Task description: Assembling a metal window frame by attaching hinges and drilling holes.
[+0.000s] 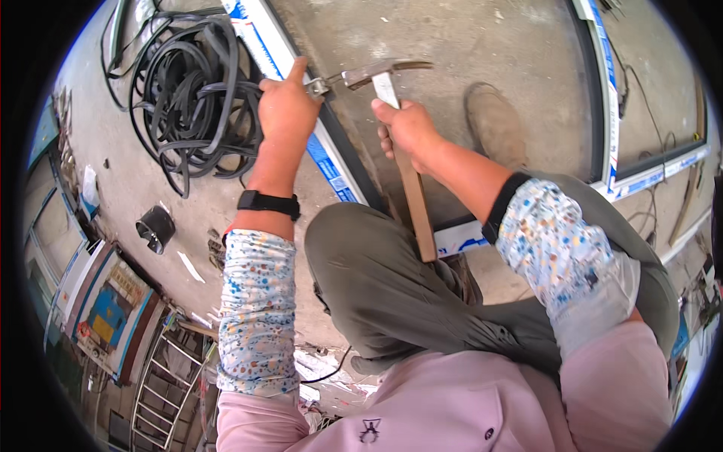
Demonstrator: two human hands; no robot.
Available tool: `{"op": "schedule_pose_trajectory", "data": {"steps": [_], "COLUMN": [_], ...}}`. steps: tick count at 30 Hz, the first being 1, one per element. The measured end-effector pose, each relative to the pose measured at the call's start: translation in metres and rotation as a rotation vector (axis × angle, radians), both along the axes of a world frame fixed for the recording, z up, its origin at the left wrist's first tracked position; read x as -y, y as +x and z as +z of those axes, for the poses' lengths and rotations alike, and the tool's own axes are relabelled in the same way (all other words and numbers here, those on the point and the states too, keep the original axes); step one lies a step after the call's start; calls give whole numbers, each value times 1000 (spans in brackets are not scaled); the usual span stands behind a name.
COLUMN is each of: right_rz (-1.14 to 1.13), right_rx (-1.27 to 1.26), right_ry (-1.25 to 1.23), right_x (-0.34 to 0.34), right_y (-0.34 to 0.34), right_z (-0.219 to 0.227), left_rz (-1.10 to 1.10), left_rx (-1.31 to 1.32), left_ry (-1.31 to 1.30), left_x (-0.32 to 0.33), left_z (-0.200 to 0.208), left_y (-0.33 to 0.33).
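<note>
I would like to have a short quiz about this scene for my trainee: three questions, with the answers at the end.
1. Which hand grips the hammer?
2. True or false: a black band is worn on the left wrist.
3. What lies coiled on the floor, left of the frame?
a) yellow rope
b) black strips
c) a silver chain

Key: 1. The right hand. 2. True. 3. b.

Brown hammer handle (pixel 414 200), blue-and-white frame film (pixel 325 160)
</note>
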State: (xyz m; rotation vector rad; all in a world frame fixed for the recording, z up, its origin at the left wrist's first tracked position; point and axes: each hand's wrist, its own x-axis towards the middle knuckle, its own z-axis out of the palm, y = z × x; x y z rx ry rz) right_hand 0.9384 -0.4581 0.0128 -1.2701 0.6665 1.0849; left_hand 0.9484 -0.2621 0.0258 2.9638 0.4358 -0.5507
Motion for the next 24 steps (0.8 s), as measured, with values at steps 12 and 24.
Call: {"op": "schedule_pose_trajectory", "data": {"steps": [12,24], "right_rz": [4,968], "right_rx": [554,771], "right_ry": [-367,-735], "right_x": [82,220], "right_y": [175,127], "right_z": [72,69], "left_rz": [98,203], "left_rx": [-51,-5], "left_ry": [-74,-51], "left_x": [1,5], "left_z": [3,5], "left_y": [1,-14]}}
